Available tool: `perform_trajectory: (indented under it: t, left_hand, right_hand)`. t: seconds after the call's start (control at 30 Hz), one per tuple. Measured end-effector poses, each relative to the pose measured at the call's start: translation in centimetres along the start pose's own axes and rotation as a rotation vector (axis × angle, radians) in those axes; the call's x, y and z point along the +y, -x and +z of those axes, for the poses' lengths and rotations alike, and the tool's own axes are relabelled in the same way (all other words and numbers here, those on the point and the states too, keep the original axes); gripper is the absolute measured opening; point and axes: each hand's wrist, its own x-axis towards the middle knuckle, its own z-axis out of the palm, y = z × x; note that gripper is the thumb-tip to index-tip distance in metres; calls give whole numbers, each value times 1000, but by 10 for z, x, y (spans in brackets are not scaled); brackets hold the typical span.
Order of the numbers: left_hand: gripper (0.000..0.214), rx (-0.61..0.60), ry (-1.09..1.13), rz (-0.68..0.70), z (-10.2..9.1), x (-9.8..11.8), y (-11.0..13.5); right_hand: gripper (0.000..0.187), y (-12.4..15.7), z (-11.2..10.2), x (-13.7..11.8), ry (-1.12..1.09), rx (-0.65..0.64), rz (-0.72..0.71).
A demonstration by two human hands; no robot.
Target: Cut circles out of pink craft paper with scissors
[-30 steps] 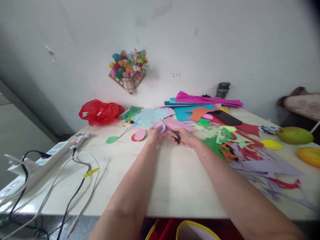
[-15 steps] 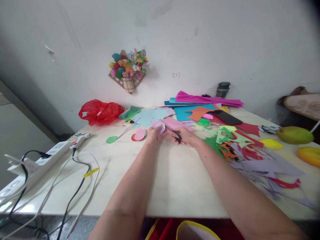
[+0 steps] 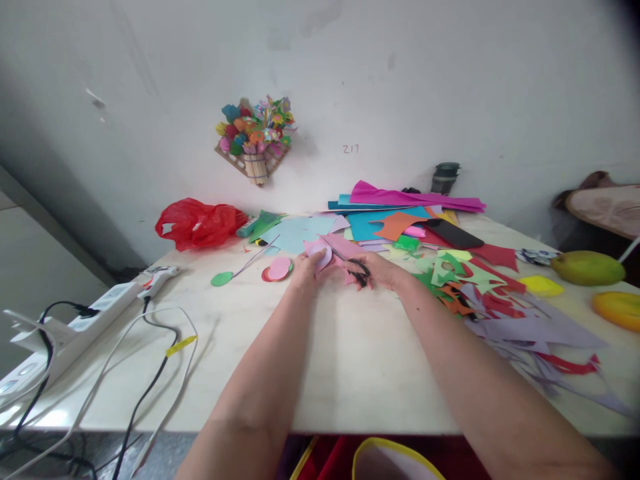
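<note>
My left hand [image 3: 305,272] pinches a lilac and pink paper piece [image 3: 320,254] above the pale table [image 3: 350,347]. My right hand [image 3: 381,272] grips black-handled scissors [image 3: 356,270], their blades reaching up-left into the paper. Both hands meet near the table's middle. Just left of them lies a pink paper circle [image 3: 279,269] on a red one. A green paper disc on a thin stick [image 3: 223,278] lies farther left.
Piles of coloured paper sheets [image 3: 395,217] and scraps [image 3: 480,293] cover the right and back. A red plastic bag [image 3: 200,223], a white power strip [image 3: 85,320] with cables, a black phone [image 3: 453,234] and fruit [image 3: 587,268] sit around the edges. A paper flower bouquet [image 3: 255,137] hangs on the wall.
The scissors and right hand have shifted slightly right and lower along the paper; the left hand has turned the paper piece a little. The view has dipped slightly.
</note>
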Motion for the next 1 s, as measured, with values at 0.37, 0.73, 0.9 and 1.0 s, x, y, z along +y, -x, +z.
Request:
perform_trajectory:
  t: [0.37, 0.73, 0.9, 1.0]
  left_hand:
    - [33, -61, 27, 22, 3, -2, 0]
    - [33, -80, 10, 33, 7, 0, 4]
    - [33, -54, 0, 41, 9, 0, 4]
    - [32, -63, -2, 40, 9, 0, 4]
  right_hand:
    - [29, -4, -3, 4, 82, 68, -61]
    - [35, -2, -3, 1, 51, 65, -73]
    - [36, -1, -3, -1, 43, 71, -68]
    - [36, -2, -3, 0, 32, 76, -71]
